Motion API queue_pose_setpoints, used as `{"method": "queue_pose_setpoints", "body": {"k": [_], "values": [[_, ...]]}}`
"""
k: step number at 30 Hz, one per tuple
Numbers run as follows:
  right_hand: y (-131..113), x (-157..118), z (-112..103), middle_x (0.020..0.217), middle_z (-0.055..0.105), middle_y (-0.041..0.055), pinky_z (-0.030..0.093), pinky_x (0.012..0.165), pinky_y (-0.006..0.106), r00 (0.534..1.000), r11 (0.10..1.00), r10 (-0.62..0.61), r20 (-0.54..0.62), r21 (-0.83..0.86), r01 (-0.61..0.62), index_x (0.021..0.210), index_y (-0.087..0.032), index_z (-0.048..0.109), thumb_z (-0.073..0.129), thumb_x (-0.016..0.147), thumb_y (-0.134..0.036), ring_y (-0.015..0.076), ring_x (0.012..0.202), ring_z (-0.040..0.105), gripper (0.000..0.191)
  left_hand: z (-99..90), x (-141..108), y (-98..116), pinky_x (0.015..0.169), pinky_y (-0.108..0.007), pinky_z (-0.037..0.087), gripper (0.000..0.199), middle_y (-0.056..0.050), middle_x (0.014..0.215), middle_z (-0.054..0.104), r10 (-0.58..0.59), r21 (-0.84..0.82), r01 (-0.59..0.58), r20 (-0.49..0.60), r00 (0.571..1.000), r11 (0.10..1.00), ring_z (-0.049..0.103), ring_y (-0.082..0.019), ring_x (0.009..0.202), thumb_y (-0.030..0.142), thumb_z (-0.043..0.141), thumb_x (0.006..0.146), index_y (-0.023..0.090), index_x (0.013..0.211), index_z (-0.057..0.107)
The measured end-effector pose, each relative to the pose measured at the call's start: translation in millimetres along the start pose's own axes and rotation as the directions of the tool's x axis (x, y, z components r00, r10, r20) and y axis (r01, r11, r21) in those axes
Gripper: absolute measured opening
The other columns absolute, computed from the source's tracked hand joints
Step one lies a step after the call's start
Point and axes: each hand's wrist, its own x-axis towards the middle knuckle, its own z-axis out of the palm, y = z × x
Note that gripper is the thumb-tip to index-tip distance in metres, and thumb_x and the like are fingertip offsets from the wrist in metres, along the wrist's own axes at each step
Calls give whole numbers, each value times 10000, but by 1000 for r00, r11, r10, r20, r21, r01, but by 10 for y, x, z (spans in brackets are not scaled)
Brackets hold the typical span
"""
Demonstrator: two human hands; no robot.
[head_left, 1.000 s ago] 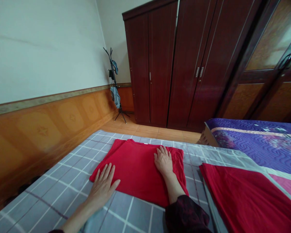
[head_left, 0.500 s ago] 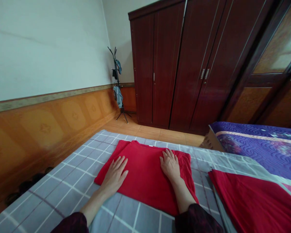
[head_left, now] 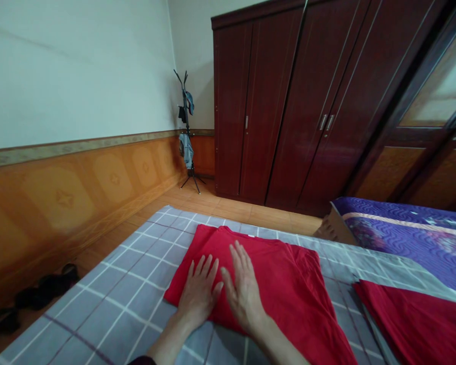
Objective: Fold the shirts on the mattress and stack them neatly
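Observation:
A red shirt (head_left: 277,274), folded in from the sides, lies on the grey checked bed cover (head_left: 117,289). My left hand (head_left: 199,291) rests on the shirt's left part with its fingers spread. Close beside it, my right hand (head_left: 243,289) is over the left-middle of the shirt, fingers stretched out and thumb toward the left hand. Whether the right palm touches the cloth I cannot tell. Neither hand holds anything. Wrinkles run through the right side of the shirt, and a small pale label shows at its far edge.
Another red cloth (head_left: 414,314) lies at the right of the bed. Beyond it is a bed with a purple quilt (head_left: 403,223). A dark wooden wardrobe (head_left: 266,111) and a coat stand (head_left: 188,132) stand at the back. Dark objects (head_left: 41,294) sit on the floor at left.
My right hand has moved left from the shirt's right side to beside my left hand. The left hand stays on the left part. The view has shifted slightly.

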Motion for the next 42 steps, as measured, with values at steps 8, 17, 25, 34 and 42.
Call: {"method": "queue_pose_setpoints", "body": {"k": [8, 17, 25, 34, 42], "values": [[-291, -255, 291, 1477, 315, 120, 289, 1105, 464, 916, 994, 50, 398, -107, -8, 1424, -90, 338, 323, 944, -493, 284, 1370, 256, 628, 98, 10, -55, 1132, -526, 168, 538, -17, 1532, 172, -14, -15, 14, 38, 999, 1000, 137, -272, 1413, 353, 377, 940, 291, 1456, 238], [666, -819, -432, 1463, 345, 141, 276, 1092, 466, 953, 840, 220, 208, -536, -77, 1386, -102, 412, 358, 903, -570, 295, 1363, 272, 675, -44, -19, 56, 1112, -556, 166, 556, -98, 1504, 276, -62, 19, 63, -65, 996, 998, 190, -342, 1391, 421, 413, 913, 208, 1423, 362], [941, -1101, -915, 1427, 378, 213, 268, 1064, 515, 918, 663, 394, 47, -706, -248, 1343, -32, 448, 358, 879, -554, 353, 1330, 316, 704, -75, -14, 71, 1092, -561, 192, 559, -120, 1491, 305, -73, 14, 74, -62, 995, 997, 213, -356, 1381, 422, 427, 902, 198, 1412, 384], [-81, -95, -34, 1485, 302, 140, 240, 1101, 435, 896, 937, 228, 380, -337, -95, 1405, -122, 385, 397, 922, -453, 281, 1371, 256, 586, 22, -19, 25, 1086, -550, 219, 528, -117, 1481, 330, -50, 25, 53, -105, 993, 998, 231, -357, 1376, 378, 447, 893, 203, 1391, 424], [720, 3, -303, 1494, 300, 103, 151, 1124, 422, 851, 826, 418, 319, -522, -210, 1421, -146, 355, 360, 917, -548, 254, 1389, 205, 645, 9, -5, 35, 1092, -565, 180, 553, -130, 1471, 350, -46, 21, 49, -122, 992, 999, 256, -370, 1362, 407, 444, 889, 195, 1399, 412]]}}
